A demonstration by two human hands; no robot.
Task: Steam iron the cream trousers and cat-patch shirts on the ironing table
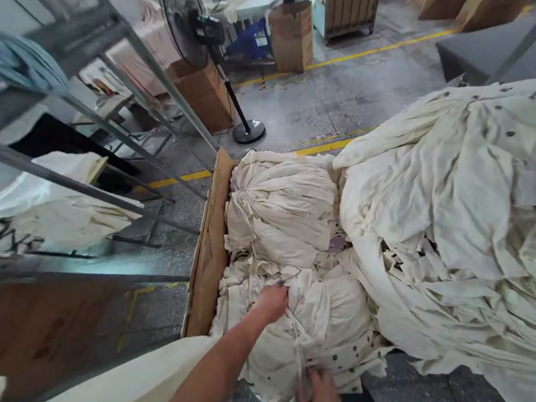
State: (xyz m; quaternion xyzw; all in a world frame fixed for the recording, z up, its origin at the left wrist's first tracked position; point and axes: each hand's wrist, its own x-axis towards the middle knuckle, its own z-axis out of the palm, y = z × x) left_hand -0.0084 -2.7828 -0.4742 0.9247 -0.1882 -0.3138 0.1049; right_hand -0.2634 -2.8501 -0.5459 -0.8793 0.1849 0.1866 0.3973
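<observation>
My left hand (271,302) is closed on the top of a tied bundle of cream cloth pieces (327,322) that rests in a cardboard box (210,246). My right hand (320,399) grips the bundle's lower edge, near pieces with dark buttons. Its fingers curl into the fabric. A second tied bundle (281,205) lies just behind the first in the same box.
A big heap of cream buttoned garments (462,230) fills the right side. A metal rack (84,103) with a white sack (37,212) stands on the left. Farther off are a pedestal fan (190,19), cardboard boxes (289,34) and yellow floor lines (329,145).
</observation>
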